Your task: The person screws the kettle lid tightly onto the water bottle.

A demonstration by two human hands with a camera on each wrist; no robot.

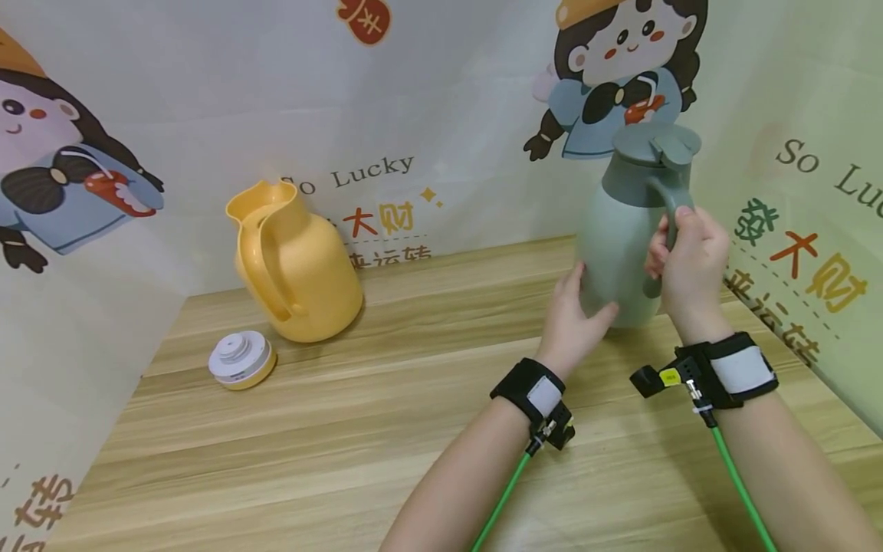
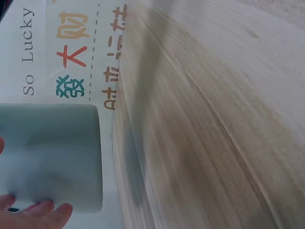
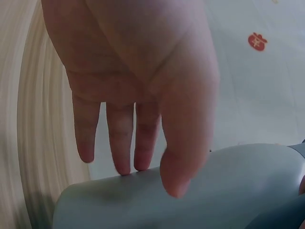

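Note:
A pale green thermos jug point(image 1: 617, 238) stands nearly upright at the right of the head view, its grey-green lid point(image 1: 645, 144) in place. My right hand point(image 1: 695, 264) grips the jug's handle point(image 1: 671, 195), thumb on top. Low on the body's left side, my left hand point(image 1: 571, 328) touches the jug with outstretched fingers, the thumb at the front. In the left wrist view the base of the jug point(image 2: 52, 157) shows a gap above the table. The right wrist view has the left hand's straight fingers point(image 3: 121, 143) against the jug's wall.
On the left stands a yellow jug point(image 1: 324, 276) with its top uncovered. Beside it lies a white and yellow stopper point(image 1: 241, 360). A printed backdrop point(image 1: 469, 92) rises behind and at both sides of the wooden table point(image 1: 310, 460). Green cables point(image 1: 741, 479) run from the wrist cameras.

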